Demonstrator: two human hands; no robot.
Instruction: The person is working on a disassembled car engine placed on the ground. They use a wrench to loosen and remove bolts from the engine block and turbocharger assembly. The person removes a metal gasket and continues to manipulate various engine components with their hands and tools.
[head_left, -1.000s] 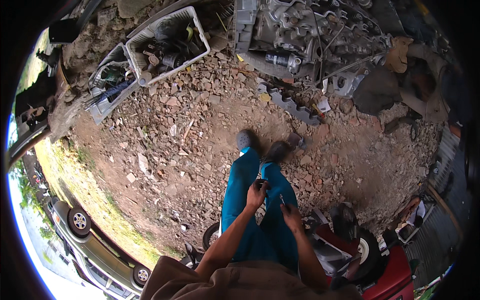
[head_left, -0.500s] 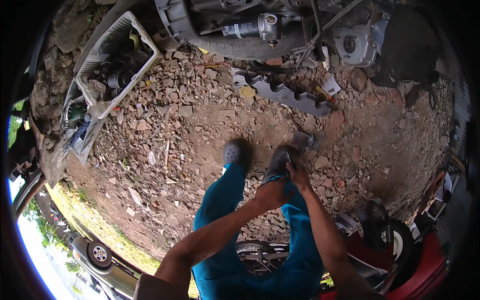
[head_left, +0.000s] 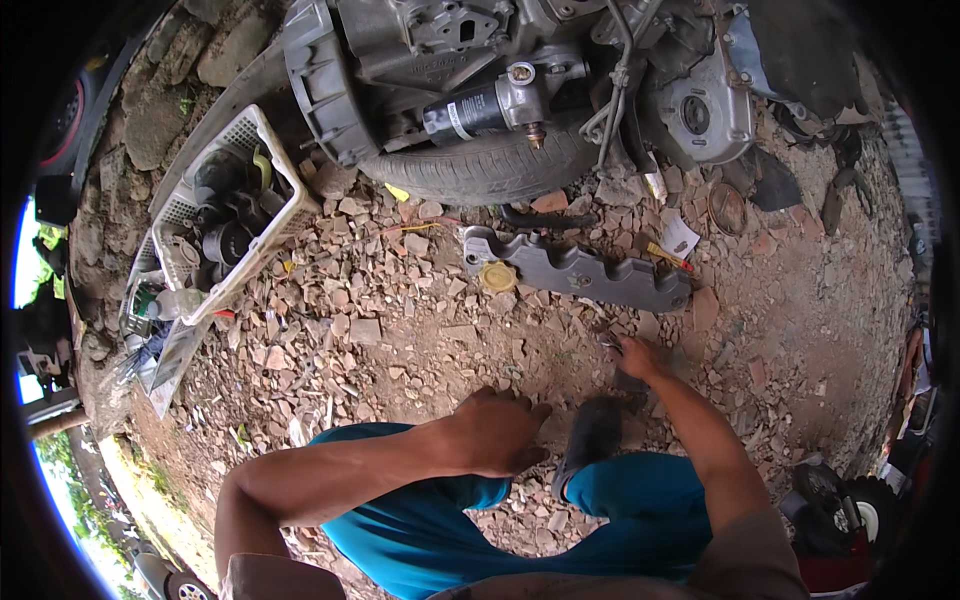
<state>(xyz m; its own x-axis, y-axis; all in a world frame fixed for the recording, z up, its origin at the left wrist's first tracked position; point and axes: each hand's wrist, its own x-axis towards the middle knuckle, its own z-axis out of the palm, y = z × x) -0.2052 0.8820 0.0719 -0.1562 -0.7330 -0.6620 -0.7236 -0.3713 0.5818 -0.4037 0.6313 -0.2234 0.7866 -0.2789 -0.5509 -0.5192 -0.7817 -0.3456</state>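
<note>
My right hand is closed around a small shiny thing, too small to name, low over the rubble just short of a grey engine cover. That cover is long, with a scalloped edge, and a yellow round cap sits at its left end. My left hand hangs in front of my knees, holding nothing, its fingers loosely bent and the thumb apart. A dark shoe shows between my hands. Behind the cover, an engine with a black oil filter rests over a tire.
A white plastic crate with dark parts stands at the left against stones. A round metal housing lies at the back right, near a white paper and a brush-like tool. Broken tile pieces cover the ground.
My hands were together at my right shoe; now they are apart. The right has moved forward with the small shiny thing, the left has drawn left and opened. My view has tilted up toward the engine.
</note>
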